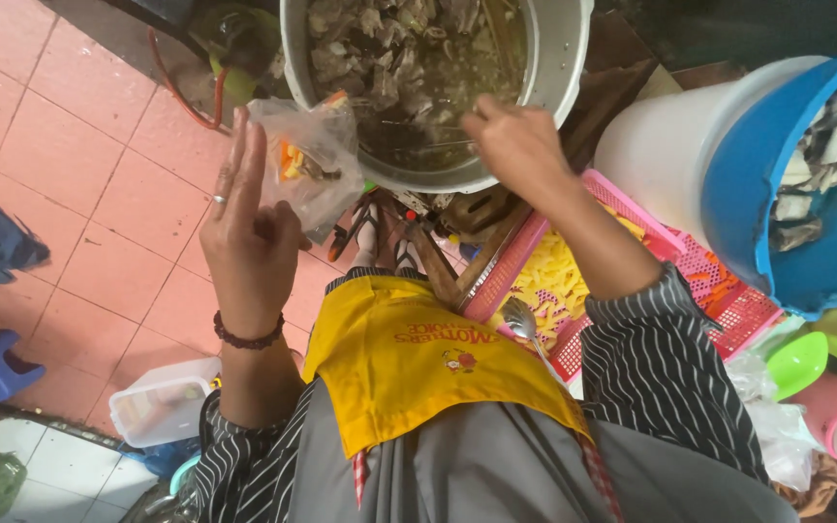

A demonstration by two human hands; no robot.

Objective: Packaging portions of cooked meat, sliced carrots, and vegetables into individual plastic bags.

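In the head view, my left hand point(244, 228) sits left of centre, fingers stretched upward and apart, a ring on one finger and a dark beaded bracelet point(247, 338) at the wrist. My thumb side pinches the edge of a small clear plastic bag point(310, 160) with orange and dark bits inside; the bag hangs just to the right of my fingers, touching the rim of the large round metal pot point(554, 68) at the top centre of the frame. That pot holds dark broth with grey meat pieces.

My right hand point(513, 140) hovers over the pot's near rim, right of the bag, fingers curled together as if around something thin; I cannot tell what.

Below it, at centre right, lies a pink plastic basket point(719, 291) with pale yellow strips, a metal spoon point(523, 322) resting at its near edge. A blue plastic tub point(825, 242) fills the right edge.
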